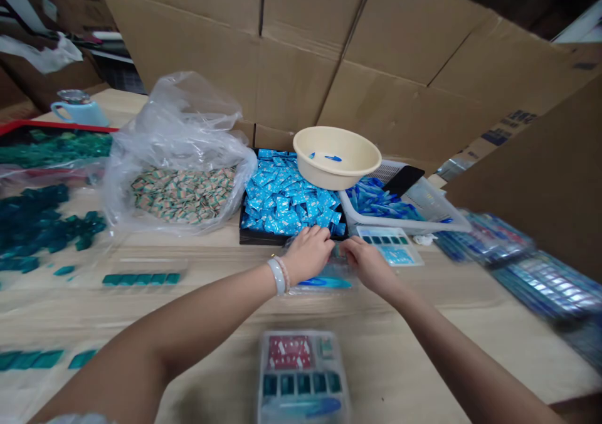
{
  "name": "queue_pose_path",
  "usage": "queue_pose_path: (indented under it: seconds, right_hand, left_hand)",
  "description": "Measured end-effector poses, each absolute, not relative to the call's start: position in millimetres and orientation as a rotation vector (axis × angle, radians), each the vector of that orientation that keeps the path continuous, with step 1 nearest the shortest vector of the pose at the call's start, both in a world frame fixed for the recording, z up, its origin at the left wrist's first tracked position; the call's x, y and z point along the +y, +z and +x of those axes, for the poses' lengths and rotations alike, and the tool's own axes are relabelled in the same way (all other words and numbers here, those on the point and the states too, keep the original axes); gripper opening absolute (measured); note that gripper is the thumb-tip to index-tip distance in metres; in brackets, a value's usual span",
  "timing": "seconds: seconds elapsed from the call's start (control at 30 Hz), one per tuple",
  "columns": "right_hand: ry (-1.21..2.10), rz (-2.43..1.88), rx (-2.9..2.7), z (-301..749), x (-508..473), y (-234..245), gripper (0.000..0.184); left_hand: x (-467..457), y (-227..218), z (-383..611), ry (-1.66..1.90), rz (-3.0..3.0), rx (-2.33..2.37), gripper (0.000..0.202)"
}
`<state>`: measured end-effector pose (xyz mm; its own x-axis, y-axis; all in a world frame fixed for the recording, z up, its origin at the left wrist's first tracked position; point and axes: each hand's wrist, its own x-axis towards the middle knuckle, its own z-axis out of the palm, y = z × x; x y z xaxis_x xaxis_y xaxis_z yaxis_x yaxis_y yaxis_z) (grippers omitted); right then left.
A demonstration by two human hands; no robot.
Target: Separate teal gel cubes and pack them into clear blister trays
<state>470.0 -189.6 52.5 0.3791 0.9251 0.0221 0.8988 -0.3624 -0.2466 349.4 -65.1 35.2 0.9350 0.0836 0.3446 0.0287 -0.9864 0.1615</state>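
A clear plastic case (336,290) lies on the table in front of me, with a slim blue pen-like tool (325,282) along its near side. My left hand (309,253), wearing bracelets at the wrist, curls its fingers over the far left part of the case. Beside it, my right hand (369,261) has its fingers pinched together at the case's far right corner; whatever they hold is hidden. A small greenish piece (336,252) shows blurred between the hands. Just beyond my fingers, small blue packets (286,201) fill a black tray (263,238).
A cream bowl (337,176) rests over the packets and a white basket (444,214) of blue tools. A bag (183,192) of small packets stands left, near teal blocks (42,223). A filled case (303,374) lies nearest me; flat packs (540,280) are stacked right. Cardboard (301,54) rises behind.
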Motion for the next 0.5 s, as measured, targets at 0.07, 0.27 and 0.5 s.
queue_pose_path:
  seconds: [0.07,0.27,0.5]
  right_hand:
    - [0.181,-2.411,-1.644,469.3,-188.6,52.1,0.026]
    - [0.100,-2.407,-1.666,472.1,-189.1,46.6,0.019]
    - [-0.195,-2.328,-1.573,448.3,-203.5,55.5,0.026]
  left_hand:
    - [-63.9,32.7,350.9,0.561,2.933,0.084,0.019]
    - [-74.7,49.6,343.6,0.585,2.902,0.109,0.018]
    - [-29.6,52.9,191.5,0.554,2.801,0.228,0.023]
